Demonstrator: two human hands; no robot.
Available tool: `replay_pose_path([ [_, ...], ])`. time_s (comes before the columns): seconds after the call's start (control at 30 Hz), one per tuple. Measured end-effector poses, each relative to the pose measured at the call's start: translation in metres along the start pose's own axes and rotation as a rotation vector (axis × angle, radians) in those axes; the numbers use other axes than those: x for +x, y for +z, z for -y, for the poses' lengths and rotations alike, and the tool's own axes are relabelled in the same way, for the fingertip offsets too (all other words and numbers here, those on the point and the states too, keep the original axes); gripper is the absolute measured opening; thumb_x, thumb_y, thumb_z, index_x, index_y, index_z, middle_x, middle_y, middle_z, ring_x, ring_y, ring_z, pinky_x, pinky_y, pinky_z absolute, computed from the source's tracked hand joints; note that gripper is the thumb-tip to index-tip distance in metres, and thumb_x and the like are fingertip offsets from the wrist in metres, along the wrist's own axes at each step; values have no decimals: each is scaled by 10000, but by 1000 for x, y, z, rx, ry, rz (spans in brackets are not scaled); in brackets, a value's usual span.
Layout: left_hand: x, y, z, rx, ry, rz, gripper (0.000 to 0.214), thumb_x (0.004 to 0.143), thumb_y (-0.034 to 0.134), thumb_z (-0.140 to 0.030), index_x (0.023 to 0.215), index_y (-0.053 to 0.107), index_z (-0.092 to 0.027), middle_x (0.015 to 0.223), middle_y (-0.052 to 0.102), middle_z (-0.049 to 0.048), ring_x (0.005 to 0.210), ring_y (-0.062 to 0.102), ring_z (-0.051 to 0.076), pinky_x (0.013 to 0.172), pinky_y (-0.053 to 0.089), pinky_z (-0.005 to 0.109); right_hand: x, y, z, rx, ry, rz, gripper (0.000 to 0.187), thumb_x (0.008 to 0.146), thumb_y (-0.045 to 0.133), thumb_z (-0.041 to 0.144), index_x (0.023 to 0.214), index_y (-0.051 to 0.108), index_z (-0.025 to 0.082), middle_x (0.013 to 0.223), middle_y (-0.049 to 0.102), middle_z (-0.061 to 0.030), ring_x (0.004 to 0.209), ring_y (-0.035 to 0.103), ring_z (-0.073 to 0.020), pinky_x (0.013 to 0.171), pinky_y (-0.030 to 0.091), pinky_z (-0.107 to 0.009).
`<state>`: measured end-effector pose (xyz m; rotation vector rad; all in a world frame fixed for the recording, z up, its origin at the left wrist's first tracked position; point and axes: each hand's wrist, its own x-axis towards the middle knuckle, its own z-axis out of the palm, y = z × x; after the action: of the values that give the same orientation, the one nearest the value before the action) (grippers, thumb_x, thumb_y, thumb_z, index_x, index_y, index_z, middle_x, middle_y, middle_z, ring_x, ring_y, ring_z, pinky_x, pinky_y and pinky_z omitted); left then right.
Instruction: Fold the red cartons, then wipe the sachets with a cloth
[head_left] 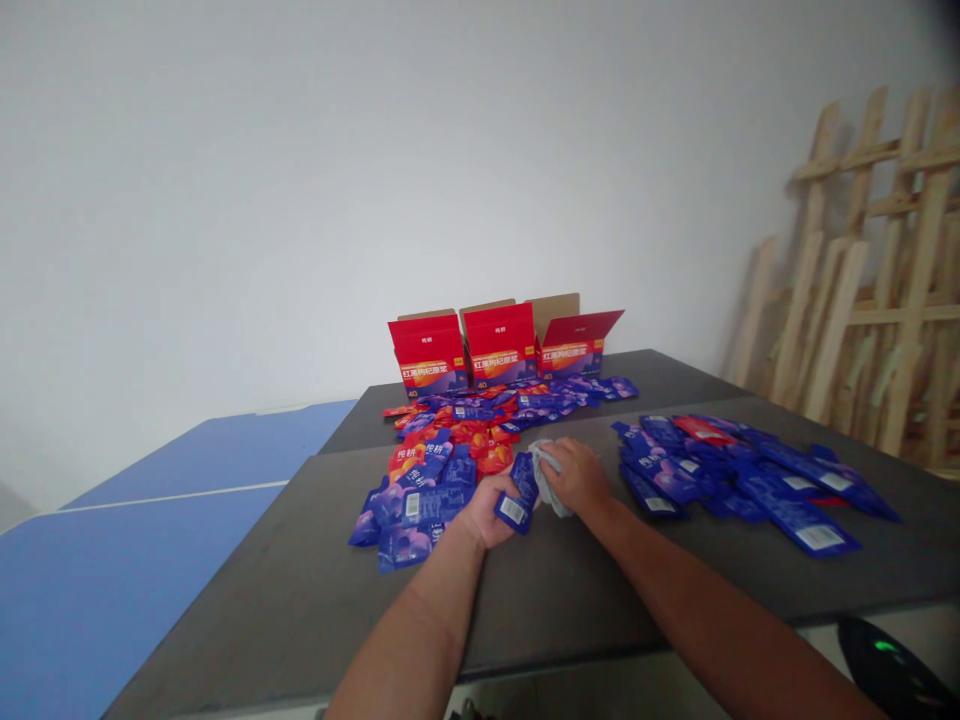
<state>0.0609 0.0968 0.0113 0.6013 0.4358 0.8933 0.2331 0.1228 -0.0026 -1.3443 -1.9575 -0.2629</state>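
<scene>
My left hand (489, 508) grips a blue pouch (519, 497), its white label facing me, above the middle of the dark table. Close on its right, my right hand (577, 474) is closed around a crumpled grey-white cloth (549, 478), which meets the pouch's right edge. Left of my hands lies a pile of blue pouches (420, 508), with red pouches (491, 448) behind it. On the right side of the table is another heap of mostly blue pouches (712, 475) with a red pouch (705, 430) on top.
Three open red boxes, a left box (431, 360), a middle box (501, 350) and a right box (574, 350), stand at the table's back. More mixed pouches (540, 398) lie before them. A blue table (202, 510) adjoins on the left. Wooden frames (870, 280) lean against the wall at right.
</scene>
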Motion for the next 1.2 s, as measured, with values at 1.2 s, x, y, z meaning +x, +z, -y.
replay_pose_path([
  [1.2, 4, 5, 16, 204, 26, -57, 382, 757, 659, -363, 1102, 609, -207, 811, 657, 17, 648, 598, 135, 457, 336, 200, 1, 3, 18, 384, 141, -217, 232, 899, 492, 353, 967, 658, 206, 903, 653, -70, 855, 619, -205, 796, 499, -333],
])
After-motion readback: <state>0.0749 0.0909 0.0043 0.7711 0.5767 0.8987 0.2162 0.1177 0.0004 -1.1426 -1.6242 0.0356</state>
